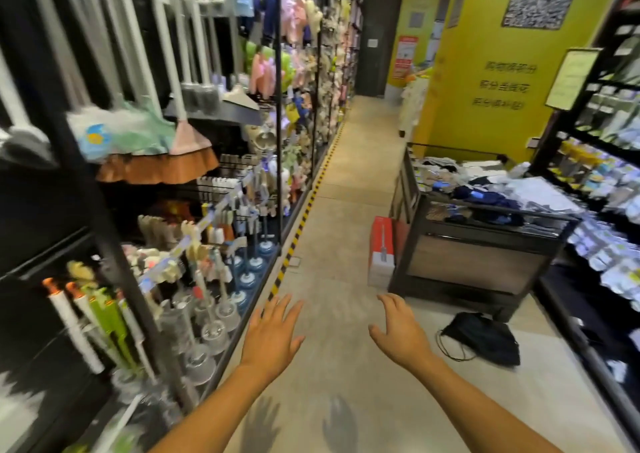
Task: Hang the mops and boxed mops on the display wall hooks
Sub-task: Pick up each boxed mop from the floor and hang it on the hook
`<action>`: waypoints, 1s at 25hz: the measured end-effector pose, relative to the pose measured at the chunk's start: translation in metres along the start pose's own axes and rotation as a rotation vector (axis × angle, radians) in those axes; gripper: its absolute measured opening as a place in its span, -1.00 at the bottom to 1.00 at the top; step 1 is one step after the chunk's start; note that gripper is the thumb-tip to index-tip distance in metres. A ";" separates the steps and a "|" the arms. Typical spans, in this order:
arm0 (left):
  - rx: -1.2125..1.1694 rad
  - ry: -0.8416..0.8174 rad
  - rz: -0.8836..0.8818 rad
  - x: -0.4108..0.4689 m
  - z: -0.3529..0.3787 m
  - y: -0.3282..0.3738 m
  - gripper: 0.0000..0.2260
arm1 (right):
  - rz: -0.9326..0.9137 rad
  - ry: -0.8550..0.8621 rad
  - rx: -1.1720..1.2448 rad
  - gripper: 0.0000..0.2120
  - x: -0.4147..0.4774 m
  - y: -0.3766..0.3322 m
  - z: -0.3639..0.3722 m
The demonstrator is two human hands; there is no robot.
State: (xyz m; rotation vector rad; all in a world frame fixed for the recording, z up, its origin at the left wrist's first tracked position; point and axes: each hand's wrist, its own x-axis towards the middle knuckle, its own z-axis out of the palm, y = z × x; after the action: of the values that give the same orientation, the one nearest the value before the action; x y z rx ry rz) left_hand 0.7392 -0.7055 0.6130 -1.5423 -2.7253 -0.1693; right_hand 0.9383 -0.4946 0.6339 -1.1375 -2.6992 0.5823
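Observation:
A red and white boxed mop (381, 250) stands upright on the aisle floor, leaning against a dark display table (481, 258). Mops and brooms with white handles (166, 51) hang on the display wall at the upper left, among them a pink broom with brown bristles (162, 167). My left hand (273, 335) and my right hand (401, 331) reach forward over the floor, palms down, fingers spread, holding nothing. Both are well short of the boxed mop.
Toilet brushes and plungers (214, 300) fill the lower left shelves. A yellow-black hazard strip (298, 234) runs along the shelf base. A black bag (485, 338) lies on the floor by the table. Shelves of goods (602, 182) line the right side.

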 end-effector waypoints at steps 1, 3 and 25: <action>-0.013 -0.003 0.033 0.029 0.003 0.005 -0.32 | 0.031 0.020 -0.002 -0.29 0.019 0.009 -0.008; -0.038 0.008 0.100 0.092 0.009 0.014 -0.32 | 0.090 0.060 0.003 -0.30 0.060 0.026 -0.027; -0.168 -0.198 0.275 0.651 0.102 0.103 -0.36 | 0.311 -0.029 0.202 -0.35 0.561 0.219 -0.078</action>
State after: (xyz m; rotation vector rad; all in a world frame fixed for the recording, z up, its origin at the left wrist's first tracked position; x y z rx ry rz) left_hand 0.4958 -0.0866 0.5587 -2.0642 -2.6578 -0.2609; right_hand 0.7111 0.0680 0.6109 -1.5083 -2.4307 0.8993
